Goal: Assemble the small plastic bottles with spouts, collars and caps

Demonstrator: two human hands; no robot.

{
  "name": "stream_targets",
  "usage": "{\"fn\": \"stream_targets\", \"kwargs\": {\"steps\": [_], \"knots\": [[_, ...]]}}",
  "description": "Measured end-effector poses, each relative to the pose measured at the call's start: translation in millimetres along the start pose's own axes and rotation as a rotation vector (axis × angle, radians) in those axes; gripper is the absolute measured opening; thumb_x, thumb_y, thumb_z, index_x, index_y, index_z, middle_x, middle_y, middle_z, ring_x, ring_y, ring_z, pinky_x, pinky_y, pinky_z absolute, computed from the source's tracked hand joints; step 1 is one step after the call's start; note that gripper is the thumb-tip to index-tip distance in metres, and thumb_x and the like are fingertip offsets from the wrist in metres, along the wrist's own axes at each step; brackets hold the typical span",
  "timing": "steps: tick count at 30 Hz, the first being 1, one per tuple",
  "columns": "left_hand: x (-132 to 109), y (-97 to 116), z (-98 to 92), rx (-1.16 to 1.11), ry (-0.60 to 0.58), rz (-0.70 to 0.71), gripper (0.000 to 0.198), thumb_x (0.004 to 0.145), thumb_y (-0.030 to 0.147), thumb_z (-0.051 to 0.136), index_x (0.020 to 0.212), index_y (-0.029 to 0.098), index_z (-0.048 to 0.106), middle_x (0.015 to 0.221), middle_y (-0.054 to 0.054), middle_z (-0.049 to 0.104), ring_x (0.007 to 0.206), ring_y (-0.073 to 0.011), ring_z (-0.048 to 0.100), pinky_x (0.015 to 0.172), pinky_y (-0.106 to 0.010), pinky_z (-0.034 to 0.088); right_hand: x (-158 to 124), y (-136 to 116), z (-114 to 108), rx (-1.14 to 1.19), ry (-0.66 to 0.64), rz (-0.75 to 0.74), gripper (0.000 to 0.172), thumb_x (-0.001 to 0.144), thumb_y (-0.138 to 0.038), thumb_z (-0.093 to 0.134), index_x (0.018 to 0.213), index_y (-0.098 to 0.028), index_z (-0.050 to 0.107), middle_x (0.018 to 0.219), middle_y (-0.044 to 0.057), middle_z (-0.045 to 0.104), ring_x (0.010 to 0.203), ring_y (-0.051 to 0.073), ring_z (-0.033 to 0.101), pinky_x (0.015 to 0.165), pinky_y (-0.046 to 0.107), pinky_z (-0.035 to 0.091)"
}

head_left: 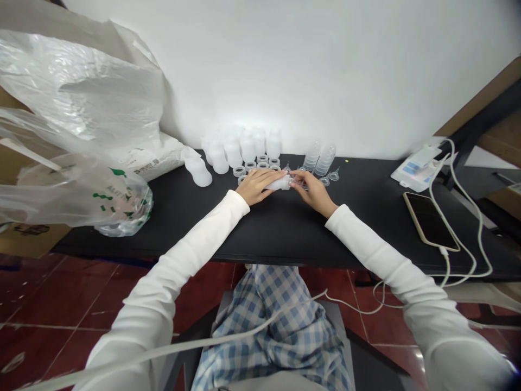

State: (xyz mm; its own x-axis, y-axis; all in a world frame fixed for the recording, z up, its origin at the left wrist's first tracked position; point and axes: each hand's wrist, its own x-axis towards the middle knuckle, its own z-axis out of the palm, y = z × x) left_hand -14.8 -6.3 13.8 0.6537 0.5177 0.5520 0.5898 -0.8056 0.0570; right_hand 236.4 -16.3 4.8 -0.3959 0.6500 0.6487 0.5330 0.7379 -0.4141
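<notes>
Milky plastic bottle point(279, 183) lies on its side between our hands, over the black tabletop point(285, 233). Our forearms angle inward; our left hand point(256, 185) curls closed around the bottle's body, while our right hand point(314, 191) grips its other end with bent fingers. Just past the hands sit clear plastic rings point(256, 165), with upright frosted bottles point(234, 155) behind them. Ribbed clear bottles point(319, 160) stand beyond our right hand, and a phone point(429, 220) lies well to its right.

a workroom with black table point(285, 233), cardboard boxes point(28, 240) and plastic bags point(73, 92).
</notes>
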Motion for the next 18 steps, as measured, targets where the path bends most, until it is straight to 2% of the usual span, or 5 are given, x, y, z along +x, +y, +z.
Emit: {"fn": "stream_targets", "kwargs": {"steps": [4, 8, 18], "knots": [[0.2, 0.8, 1.2, 0.003, -0.031, 0.016, 0.048, 0.099, 0.025, 0.051, 0.147, 0.023, 0.055, 0.142, -0.011, 0.064, 0.131, -0.026, 0.059, 0.108, -0.042, 0.044, -1.5, -3.2, 1.4, 0.042, -0.054, 0.061, 0.042, 0.104, -0.051, 0.041, 0.135, -0.024, 0.048, 0.078, 0.001, 0.065, 0.072, 0.02, 0.065, 0.077, 0.036, 0.054], [0.8, 0.6, 1.1, -0.01, -0.067, 0.044, 0.049, 0.098, 0.022, 0.05, 0.146, 0.024, 0.055, 0.144, -0.01, 0.063, 0.132, -0.0251, 0.059, 0.107, -0.041, 0.044, -1.0, -6.8, 0.0, 0.03, -0.092, 0.066, 0.039, 0.106, -0.049, 0.034, 0.13, -0.023, 0.05, 0.068, -0.001, 0.059, 0.067, 0.02, 0.062, 0.074, 0.035, 0.052], [1.0, 0.5, -1.0, -0.011, -0.028, -0.026, 0.048, 0.098, 0.025, 0.049, 0.145, 0.02, 0.055, 0.142, -0.012, 0.063, 0.13, -0.0283, 0.057, 0.105, -0.042, 0.043, -2.0, 1.1, 5.6, -0.038, -0.078, -0.059, 0.042, 0.096, -0.052, 0.056, 0.126, -0.023, 0.049, 0.094, 0.008, 0.066, 0.085, 0.025, 0.066, 0.08, 0.041, 0.056]]}}
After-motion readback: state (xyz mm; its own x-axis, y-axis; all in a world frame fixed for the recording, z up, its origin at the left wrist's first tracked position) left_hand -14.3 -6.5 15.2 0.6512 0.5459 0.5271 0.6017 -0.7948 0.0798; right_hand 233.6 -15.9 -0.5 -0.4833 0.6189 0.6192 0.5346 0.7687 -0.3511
